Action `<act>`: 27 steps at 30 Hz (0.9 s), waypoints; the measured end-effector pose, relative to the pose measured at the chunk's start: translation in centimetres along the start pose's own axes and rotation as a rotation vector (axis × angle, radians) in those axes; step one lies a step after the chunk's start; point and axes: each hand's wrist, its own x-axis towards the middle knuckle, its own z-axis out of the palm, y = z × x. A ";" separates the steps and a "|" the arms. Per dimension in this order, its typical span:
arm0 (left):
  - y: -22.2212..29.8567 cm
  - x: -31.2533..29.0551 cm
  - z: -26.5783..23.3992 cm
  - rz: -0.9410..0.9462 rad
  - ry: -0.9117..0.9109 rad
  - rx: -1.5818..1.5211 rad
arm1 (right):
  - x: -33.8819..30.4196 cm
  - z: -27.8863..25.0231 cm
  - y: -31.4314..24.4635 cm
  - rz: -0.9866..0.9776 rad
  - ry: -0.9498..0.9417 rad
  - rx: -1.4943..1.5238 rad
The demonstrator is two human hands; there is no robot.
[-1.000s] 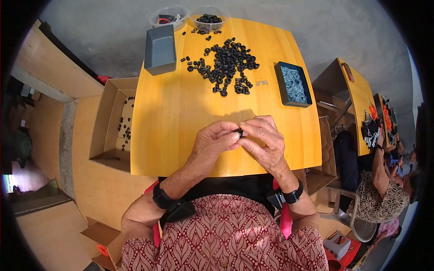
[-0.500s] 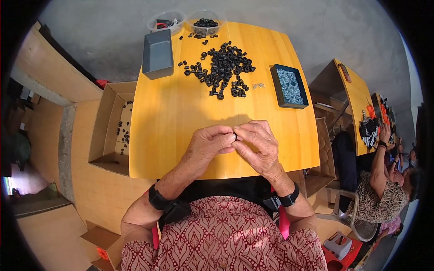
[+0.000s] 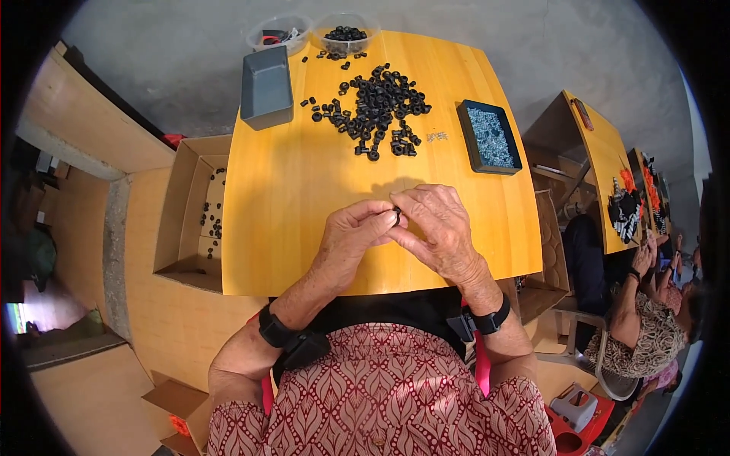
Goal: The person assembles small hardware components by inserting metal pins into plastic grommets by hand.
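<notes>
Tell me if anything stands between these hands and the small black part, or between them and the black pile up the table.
Nothing visible does: the left hand and right hand meet at the small black part, and only tabletop separates them from the pile of black parts.

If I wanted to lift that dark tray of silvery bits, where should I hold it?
Probably by the two long walls of the tray, both at once, coming from the near side. Those walls run roughly front to back, and the open top shows loose silvery bits, so a level, two-sided hold should spill least.
</notes>
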 end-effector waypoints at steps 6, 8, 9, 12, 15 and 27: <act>0.1 -0.2 0.3 -0.009 0.046 0.040 | 0.6 -0.4 0.6 -0.102 -0.019 -0.089; 0.1 -0.1 0.0 -0.032 0.014 0.074 | 0.8 -0.5 0.6 -0.140 -0.013 -0.103; 0.2 -0.2 0.1 -0.030 0.016 0.072 | 0.8 -0.6 0.5 -0.135 -0.009 -0.098; 0.8 -0.3 0.6 -0.080 0.042 0.079 | 0.6 -0.7 0.4 -0.116 -0.001 -0.109; 0.9 0.0 0.3 -0.123 0.041 -0.014 | 0.4 -0.5 0.5 -0.095 0.018 -0.121; -0.2 -0.2 0.0 -0.056 0.004 0.123 | -0.2 -0.5 0.1 -0.096 -0.008 -0.124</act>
